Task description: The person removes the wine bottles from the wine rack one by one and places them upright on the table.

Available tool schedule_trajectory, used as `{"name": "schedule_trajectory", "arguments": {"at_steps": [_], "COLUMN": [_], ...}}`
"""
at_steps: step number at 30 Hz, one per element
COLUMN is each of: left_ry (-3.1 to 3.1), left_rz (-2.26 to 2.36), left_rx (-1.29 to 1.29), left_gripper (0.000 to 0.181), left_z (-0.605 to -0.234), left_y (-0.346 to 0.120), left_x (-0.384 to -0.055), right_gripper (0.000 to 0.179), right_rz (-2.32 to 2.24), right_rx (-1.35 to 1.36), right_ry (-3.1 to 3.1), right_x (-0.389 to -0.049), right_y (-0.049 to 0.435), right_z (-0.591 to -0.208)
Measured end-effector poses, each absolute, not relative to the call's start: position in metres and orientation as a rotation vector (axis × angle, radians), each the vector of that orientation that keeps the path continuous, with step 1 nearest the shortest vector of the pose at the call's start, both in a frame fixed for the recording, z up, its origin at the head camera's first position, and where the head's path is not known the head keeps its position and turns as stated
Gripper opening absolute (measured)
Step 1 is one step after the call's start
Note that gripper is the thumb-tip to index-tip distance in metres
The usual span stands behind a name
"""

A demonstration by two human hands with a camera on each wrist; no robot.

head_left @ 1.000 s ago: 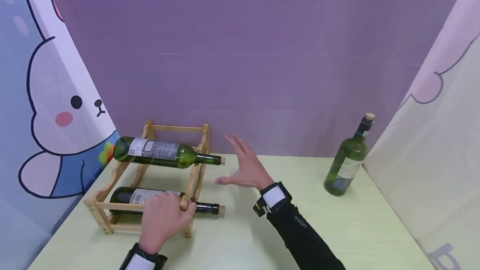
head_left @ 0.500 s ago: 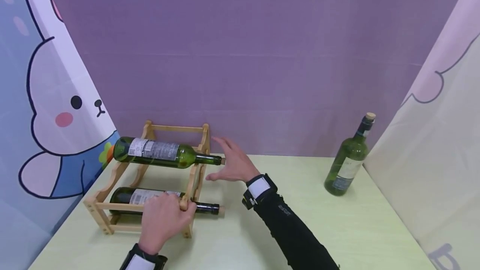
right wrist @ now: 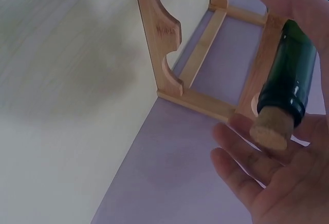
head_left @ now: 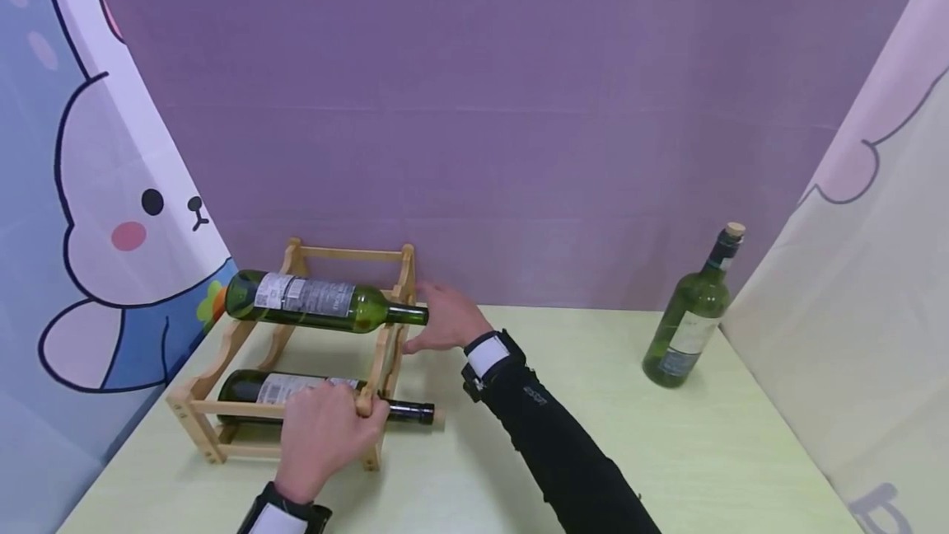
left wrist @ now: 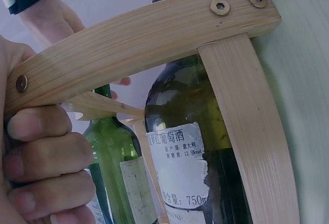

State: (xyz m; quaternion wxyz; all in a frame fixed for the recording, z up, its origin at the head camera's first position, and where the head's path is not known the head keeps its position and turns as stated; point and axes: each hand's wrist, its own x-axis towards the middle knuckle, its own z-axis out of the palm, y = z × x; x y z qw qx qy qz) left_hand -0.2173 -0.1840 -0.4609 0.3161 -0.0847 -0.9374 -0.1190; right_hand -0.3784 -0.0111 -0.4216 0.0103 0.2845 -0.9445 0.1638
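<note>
On the left of the table, a wooden wine rack (head_left: 237, 408) bears two green wine bottles, one above the other. My left hand (head_left: 319, 439) grips the near upper rail, its fingers curled under the wood (left wrist: 128, 41) in the left wrist view. The upper bottle (head_left: 319, 301) lies sideways, neck to the right. Around that neck, my right hand (head_left: 448, 321) is spread, thumb and fingers on opposite sides. The right wrist view shows the cork (right wrist: 270, 129) in front of the palm; whether the hand touches the neck I cannot tell. Below lies the lower bottle (head_left: 278, 388), partly behind my left hand.
A third corked wine bottle (head_left: 689, 311) stands upright at the table's right rear. A purple cloth (head_left: 504, 122) backs the pale table (head_left: 704, 452), with printed curtains on both sides.
My right hand has moved left from beside the rack to the upper bottle's neck, covering its cork in the head view. The left hand and the bottles have stayed put.
</note>
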Motion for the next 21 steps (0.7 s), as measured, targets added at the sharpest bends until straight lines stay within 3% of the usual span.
{"name": "schedule_trajectory", "arguments": {"at_steps": [5,12,21], "left_ry": [-2.43,-2.434,-2.423], "left_rz": [-0.308,-0.312,-0.3], "left_rx": [-0.235,-0.223,-0.225], "left_gripper": [0.053,0.053,0.053], "left_z": [-0.462,-0.462,-0.464], "left_y": [-0.184,-0.183,-0.184], "left_x": [-0.218,-0.218,-0.218], "right_gripper": [0.091,0.057,0.033], "right_rz": [0.44,0.385,0.28], "right_rx": [0.868,0.882,0.809], "right_ry": [-2.987,-2.968,-3.007], "right_x": [-0.382,-0.386,-0.391], "right_y": [-0.022,-0.031,-0.039], "right_z": [-0.421,-0.421,-0.422]}}
